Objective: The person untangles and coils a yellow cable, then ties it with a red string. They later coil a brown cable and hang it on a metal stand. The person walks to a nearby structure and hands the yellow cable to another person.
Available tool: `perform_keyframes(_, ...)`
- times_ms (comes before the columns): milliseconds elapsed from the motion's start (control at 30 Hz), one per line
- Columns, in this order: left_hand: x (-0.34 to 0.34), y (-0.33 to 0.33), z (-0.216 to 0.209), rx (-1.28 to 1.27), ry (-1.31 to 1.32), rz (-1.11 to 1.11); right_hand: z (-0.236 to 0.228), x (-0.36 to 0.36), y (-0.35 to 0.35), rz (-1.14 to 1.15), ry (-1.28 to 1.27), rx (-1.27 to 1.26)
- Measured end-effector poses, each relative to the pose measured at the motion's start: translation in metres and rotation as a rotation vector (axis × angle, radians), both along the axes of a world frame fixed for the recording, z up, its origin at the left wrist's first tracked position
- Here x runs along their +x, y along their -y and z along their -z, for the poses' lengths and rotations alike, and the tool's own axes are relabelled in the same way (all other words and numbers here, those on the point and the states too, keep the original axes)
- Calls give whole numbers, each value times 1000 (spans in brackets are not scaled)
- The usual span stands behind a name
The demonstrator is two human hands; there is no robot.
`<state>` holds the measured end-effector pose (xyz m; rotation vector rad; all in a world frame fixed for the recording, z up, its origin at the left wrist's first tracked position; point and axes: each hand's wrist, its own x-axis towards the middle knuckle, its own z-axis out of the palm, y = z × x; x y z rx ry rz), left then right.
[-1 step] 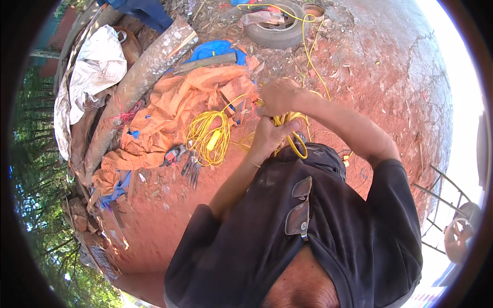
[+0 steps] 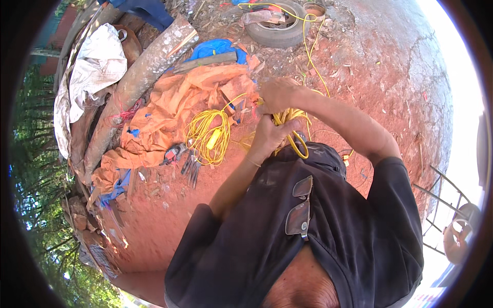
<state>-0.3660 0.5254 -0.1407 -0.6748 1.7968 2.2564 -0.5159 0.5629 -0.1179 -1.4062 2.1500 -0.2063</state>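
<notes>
A bundle of yellow electrical cord (image 2: 292, 118), wound in loops, is held in front of my waist. My left hand (image 2: 273, 134) is closed round it from below, with loops hanging past the thumb. Just above, my right hand (image 2: 280, 96) has its fingers curled over the cord; its fingertips are partly hidden. A second coil of yellow cord (image 2: 197, 128) lies on the ground to the left, with a yellow connector (image 2: 213, 138) on top. From that coil a strand rises toward my hands.
An orange tarp (image 2: 169, 110) spreads at left beside a thick log (image 2: 133, 84). Pliers-like tools (image 2: 191, 169) lie near the coil. At the back is a tyre (image 2: 280, 35), with a yellow cord (image 2: 311, 56) trailing from it. A metal frame (image 2: 439, 205) stands at right.
</notes>
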Motion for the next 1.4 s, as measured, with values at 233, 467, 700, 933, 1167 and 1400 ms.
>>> perform_keyframes(233,2,4,-2,195,-49,-129,-6,-6,11,29,242,-316)
perform_keyframes(467,2,25,-5,269,-124,-227,-46,-9,-14,208,868,-611)
perform_keyframes(700,3,45,-15,498,-85,-227,-31,-4,-69,157,1328,-663)
perform_keyframes(933,1,49,-16,201,-143,-110,-23,-1,-96,203,1683,-579)
perform_keyframes(1167,-5,45,-20,139,-48,-110,-47,-16,-121,216,792,-227)
perform_keyframes(1400,-5,33,-30,90,-72,-67,-12,-5,-119,202,416,-741)
